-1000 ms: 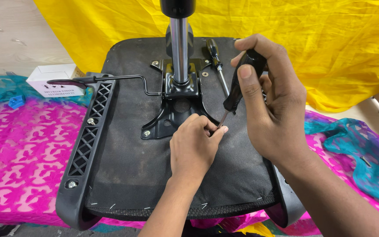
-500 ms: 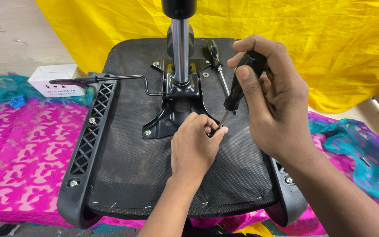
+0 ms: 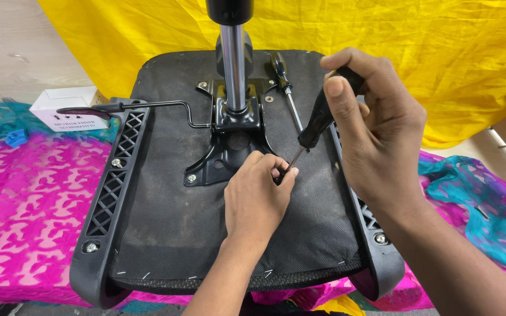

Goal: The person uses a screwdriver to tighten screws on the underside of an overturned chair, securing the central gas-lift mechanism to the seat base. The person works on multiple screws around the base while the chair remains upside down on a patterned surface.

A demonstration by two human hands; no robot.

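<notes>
An upturned black office chair seat (image 3: 165, 222) lies in front of me, with a black metal mechanism plate (image 3: 229, 146) and a chrome gas cylinder (image 3: 233, 64) standing up from its middle. My right hand (image 3: 376, 129) grips the black handle of a screwdriver (image 3: 320, 120), whose tip points down at the plate's right lower corner. My left hand (image 3: 257, 196) pinches the screwdriver's shaft near its tip with thumb and forefinger. Whatever lies under the tip is hidden by those fingers.
A second black screwdriver (image 3: 283, 79) lies on the seat beside the cylinder. A black lever rod (image 3: 142, 106) sticks out to the left. A small white box (image 3: 65, 108) sits at the left on the pink and teal patterned cloth (image 3: 24, 193). Yellow fabric (image 3: 440, 52) hangs behind.
The seat has shifted slightly in view. Both hands stay at the same spot on the plate, with the screwdriver held at nearly the same tilt.
</notes>
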